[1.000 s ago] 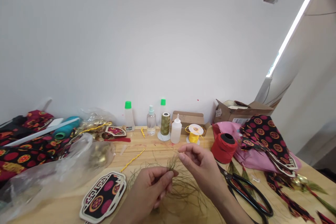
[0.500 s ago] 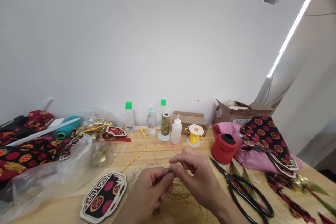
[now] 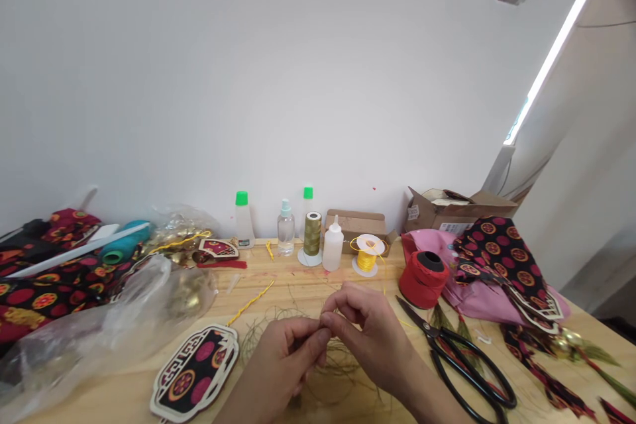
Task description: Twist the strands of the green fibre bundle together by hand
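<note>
At the front middle of the table, my left hand (image 3: 284, 354) and my right hand (image 3: 366, 330) meet fingertip to fingertip. Both are closed in a pinch on fine olive-green thread (image 3: 342, 371), whose loose tangle spreads under and behind them. The pinched bit itself is mostly hidden by the fingers. Left of my left hand lies a flat ornament (image 3: 196, 374) with a pale frame and black patterned fabric, a yellow cord (image 3: 251, 303) running from its top. Black-handled scissors (image 3: 437, 338) lie partly open beside my right forearm.
Along the wall stand a green thread spool (image 3: 313, 235), a white squeeze bottle (image 3: 333, 248), a clear spray bottle (image 3: 286, 232) and a yellow cord spool (image 3: 368, 258). A red thread cone (image 3: 424, 281) is at right. Plastic bags (image 3: 124, 318) and patterned fabric (image 3: 44, 278) crowd the left.
My right fingertips have curled down against my left ones, covering the bit of thread that showed between them. The view has shifted very slightly.
</note>
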